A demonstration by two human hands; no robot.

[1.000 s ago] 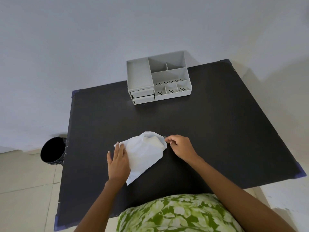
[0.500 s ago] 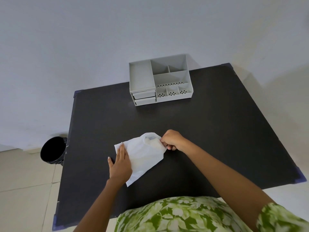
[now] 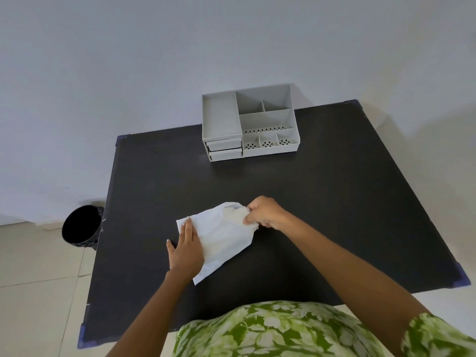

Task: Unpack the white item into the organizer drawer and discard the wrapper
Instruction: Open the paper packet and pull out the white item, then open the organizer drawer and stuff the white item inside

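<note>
A white wrapper bag (image 3: 221, 238) lies flat near the front middle of the black table (image 3: 334, 202). My left hand (image 3: 186, 247) presses flat on its left corner, fingers together. My right hand (image 3: 265, 212) is at the bag's open right end, fingers pinched on its edge or reaching inside. A whitish item (image 3: 233, 215) shows through the opening; its shape is unclear. The grey organizer (image 3: 248, 122) stands at the table's far edge, its two small drawers (image 3: 224, 149) at the lower left both closed.
A black round bin (image 3: 79, 226) stands on the tiled floor just left of the table. The table's corners have blue guards. A pale wall rises behind the organizer.
My right hand has moved from beside the bag's right end onto it, closing on the opening. My left hand stays pressed on the bag. The view tilted slightly down.
</note>
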